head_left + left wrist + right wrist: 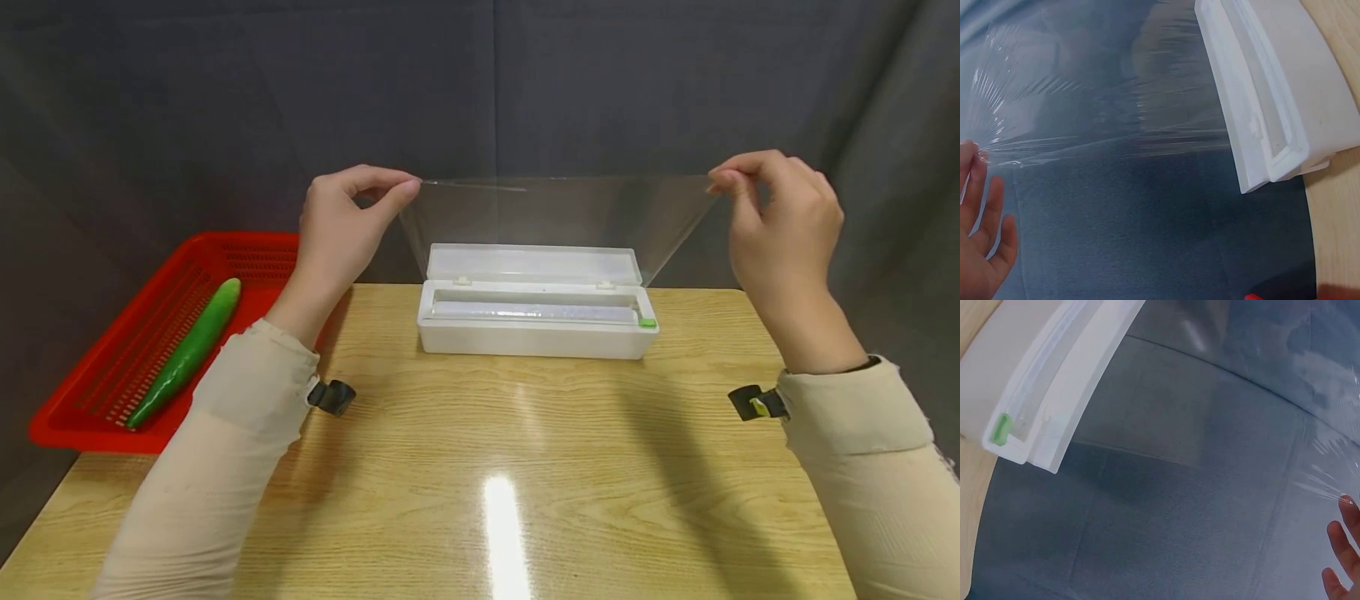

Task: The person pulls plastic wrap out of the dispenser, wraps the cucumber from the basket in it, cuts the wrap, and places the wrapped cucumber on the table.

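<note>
Fingertips and thumb of the left hand (339, 218) pinch one upper corner of a sheet of clear cling film (570, 215), while its remaining fingers fan loosely below, as the left wrist view shows. On the opposite side, the right hand (789, 210) pinches the other upper corner between thumb and forefinger. Between the hands the film spans widely, its top edge nearly level and fairly taut, with small creases gathering at the left grip.

Below, the sheet runs down to a white cling film dispenser (532, 342), which sits near the back edge of the wood-grain table (420, 467). Its lid (532, 263) stands open at the rear, showing the film roll (536, 312) inside; a small green slider (647, 322) rests at the right end.

Judging by this, drawing out a length is largely done, and cutting it seems to remain, since the sheet appears joined to the roll. Its exact path past the lid is hard to make out. To the left, a whole green cucumber (187, 358) lies unwrapped in a red plastic basket (67, 430), untouched by either hand.
</note>
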{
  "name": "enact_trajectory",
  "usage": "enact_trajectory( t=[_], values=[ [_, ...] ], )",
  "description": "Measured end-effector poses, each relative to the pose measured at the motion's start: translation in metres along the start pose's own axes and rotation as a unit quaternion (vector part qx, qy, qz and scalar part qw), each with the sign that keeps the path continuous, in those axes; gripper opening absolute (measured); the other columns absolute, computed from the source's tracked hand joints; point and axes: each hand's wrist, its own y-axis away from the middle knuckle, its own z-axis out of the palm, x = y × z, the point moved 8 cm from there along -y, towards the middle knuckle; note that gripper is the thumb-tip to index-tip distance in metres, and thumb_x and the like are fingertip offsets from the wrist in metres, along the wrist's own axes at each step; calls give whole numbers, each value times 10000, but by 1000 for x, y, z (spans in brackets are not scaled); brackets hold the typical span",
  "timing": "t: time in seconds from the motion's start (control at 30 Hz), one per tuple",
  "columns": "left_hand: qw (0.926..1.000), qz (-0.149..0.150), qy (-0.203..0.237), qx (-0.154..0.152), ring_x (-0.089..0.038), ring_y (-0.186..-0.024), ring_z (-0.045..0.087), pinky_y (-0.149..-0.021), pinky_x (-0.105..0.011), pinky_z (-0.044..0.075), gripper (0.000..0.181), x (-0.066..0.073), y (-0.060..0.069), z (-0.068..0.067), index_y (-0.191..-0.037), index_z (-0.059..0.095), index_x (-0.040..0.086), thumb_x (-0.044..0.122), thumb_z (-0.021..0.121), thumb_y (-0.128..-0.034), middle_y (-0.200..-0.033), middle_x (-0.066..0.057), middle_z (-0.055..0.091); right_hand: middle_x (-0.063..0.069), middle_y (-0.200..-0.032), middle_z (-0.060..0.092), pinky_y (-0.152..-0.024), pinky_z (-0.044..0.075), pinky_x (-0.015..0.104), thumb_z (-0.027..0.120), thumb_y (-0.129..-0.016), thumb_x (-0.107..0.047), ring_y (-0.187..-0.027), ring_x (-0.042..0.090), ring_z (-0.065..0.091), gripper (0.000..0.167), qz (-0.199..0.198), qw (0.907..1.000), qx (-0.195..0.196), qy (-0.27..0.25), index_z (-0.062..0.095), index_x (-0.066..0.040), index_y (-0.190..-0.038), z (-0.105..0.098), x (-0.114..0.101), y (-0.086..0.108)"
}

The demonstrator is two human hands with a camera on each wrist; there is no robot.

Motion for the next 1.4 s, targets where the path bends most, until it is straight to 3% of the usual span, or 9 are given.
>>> enact_trajectory(
  t=[0.2,0.4,0.5,0.63,0.73,0.9,1.03,1.27,1.4],
  values=[
    [9997,112,-216,-102,-53,-889,574,-763,-230,432,245,7,8,-5,-1060,788,184,366,730,-907,-960,56,721,159,-894,729,-881,408,340,620,-989,-149,-765,-4,439,203,-180,9995,275,-14,736,16,-959,-9,-2,10],
    [9987,215,-411,-209,-64,-843,562,-707,-236,433,227,14,17,-10,-1057,791,200,360,729,-908,-965,67,729,159,-864,726,-766,325,246,655,-961,-148,-744,-90,388,201,-531,9974,465,-167,735,34,-927,-18,-7,18],
    [9976,324,-552,-276,-72,-803,547,-664,-241,426,207,18,23,-11,-1051,792,207,344,727,-912,-966,78,731,184,-843,714,-752,297,219,679,-938,-141,-718,-33,431,198,-629,9962,564,-233,734,48,-912,-23,-7,25],
    [9957,528,-678,-343,-66,-776,538,-663,-233,416,165,23,33,-13,-1035,797,212,302,735,-912,-956,92,731,226,-802,686,-770,316,226,704,-898,-104,-672,285,522,171,-860,9934,717,-255,720,64,-879,-31,-10,37],
    [9950,584,-700,-411,-51,-786,537,-689,-227,414,144,25,41,-14,-1024,800,224,287,740,-909,-954,107,728,243,-776,667,-797,348,235,687,-907,-182,-678,412,535,254,-1102,9897,864,-284,706,65,-851,-37,-14,47],
    [9939,719,-692,-469,-36,-801,553,-740,-235,421,116,28,56,-16,-1003,803,247,277,741,-909,-923,128,721,242,-726,641,-839,401,241,612,-938,-394,-647,439,546,475,-1532,9805,1127,-490,694,53,-800,-46,-18,65],
    [9911,1005,-741,-472,-48,-754,546,-692,-229,423,110,31,69,-17,-999,803,240,246,750,-902,-891,142,715,213,-677,637,-820,438,257,613,-939,-424,-597,435,530,500,-1889,9684,1434,-774,682,36,-756,-53,-23,78],
    [9809,1535,-1120,-419,-82,-608,403,-528,-248,291,97,35,91,-16,-968,806,243,228,780,-876,-853,169,692,161,-634,637,-773,431,228,652,-971,-254,-543,416,483,384,-2157,9518,1821,-1199,662,10,-692,-63,-33,98],
    [9693,2007,-1375,-358,-46,-644,510,-490,-240,328,110,40,104,-16,-948,808,218,216,814,-838,-865,134,713,146,-626,641,-716,448,274,644,-962,-178,-522,406,481,351,-2276,9479,1861,-1231,660,3,-661,-67,-36,107]
  ],
)
